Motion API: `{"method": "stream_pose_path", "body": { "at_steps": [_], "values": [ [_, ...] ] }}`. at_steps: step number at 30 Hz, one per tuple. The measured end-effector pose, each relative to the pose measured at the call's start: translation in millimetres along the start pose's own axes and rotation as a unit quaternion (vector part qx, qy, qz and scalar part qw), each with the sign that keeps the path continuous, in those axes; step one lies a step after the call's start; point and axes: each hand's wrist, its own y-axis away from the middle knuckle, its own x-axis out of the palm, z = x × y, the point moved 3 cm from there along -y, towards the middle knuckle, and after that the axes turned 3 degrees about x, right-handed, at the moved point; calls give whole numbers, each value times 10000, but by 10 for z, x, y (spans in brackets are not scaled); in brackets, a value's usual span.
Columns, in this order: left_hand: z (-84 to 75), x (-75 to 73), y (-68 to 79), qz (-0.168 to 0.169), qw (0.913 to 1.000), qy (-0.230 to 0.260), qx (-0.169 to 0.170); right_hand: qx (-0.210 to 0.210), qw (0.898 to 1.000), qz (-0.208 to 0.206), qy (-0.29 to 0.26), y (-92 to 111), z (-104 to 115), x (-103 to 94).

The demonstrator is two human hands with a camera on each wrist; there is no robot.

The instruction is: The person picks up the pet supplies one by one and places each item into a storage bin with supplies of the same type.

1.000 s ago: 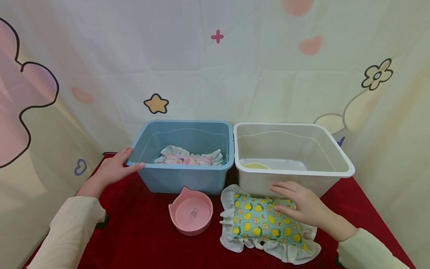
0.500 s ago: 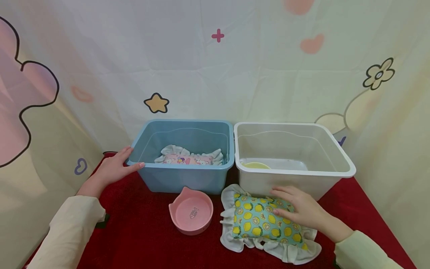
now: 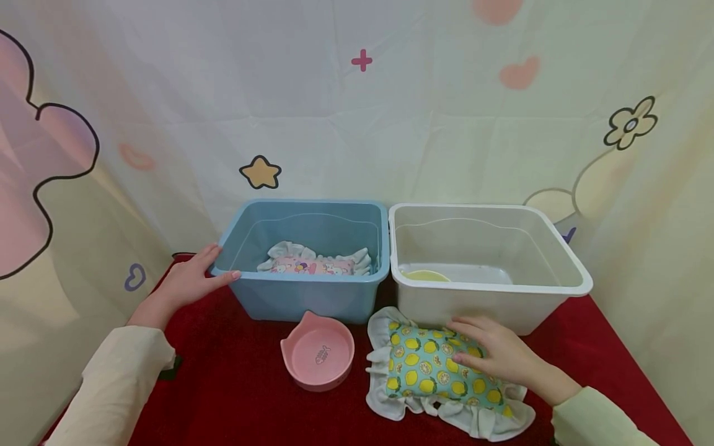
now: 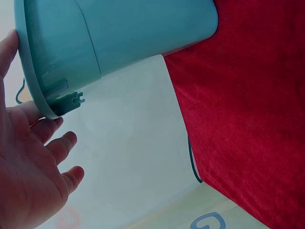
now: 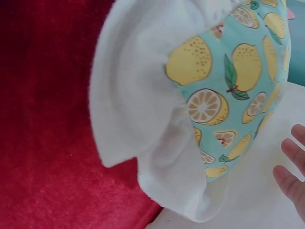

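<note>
My left hand (image 3: 189, 280) rests on the front left corner of a blue plastic bin (image 3: 301, 300), thumb along the front rim. In the left wrist view the hand's (image 4: 33, 157) fingers are spread at the rim of that bin (image 4: 133, 33). My right hand (image 3: 498, 350) hovers over the right part of a lemon-print cushion (image 3: 418, 365) with a white ruffled edge, holding nothing. The right wrist view shows its fingers (image 5: 291, 183) apart from the cushion (image 5: 219, 95). Left of the cushion sits a pink cat-eared bowl (image 3: 319, 359) with a fishbone print.
A white bin (image 3: 474, 303) stands right beside the blue one; a yellow-green round thing (image 3: 426, 275) lies inside, partly hidden by its front wall. In the blue bin lies a pink ruffled cushion (image 3: 312, 265). Red cloth (image 3: 240, 396) covers the table, with a printed curtain (image 3: 334, 148) behind.
My right hand has come down a little, nearer to the lemon-print cushion. The left hand stays on the blue bin's rim, and the objects have not moved.
</note>
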Motion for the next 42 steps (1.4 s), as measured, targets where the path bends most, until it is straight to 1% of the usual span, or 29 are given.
{"method": "stream_pose_path", "body": {
  "at_steps": [12, 17, 26, 38, 42],
  "values": [
    [29, 28, -5, -45, 10000, -23, 39, 127, 9998, 120, -76, 35, -65, 120],
    [31, 29, -4, -60, 10000, -20, 33, 181, 9997, 106, -128, 46, -85, 151],
    [25, 26, -4, -73, 10000, 9, 5, 111, 9999, -18, -7, 65, -121, 191],
    [24, 17, -9, -77, 10000, 26, -30, 228, 9997, 53, -63, 65, -156, 238],
    [22, 15, -9, -70, 10000, 9, -30, 205, 9998, 27, -52, 65, -159, 255]
  ]
}}
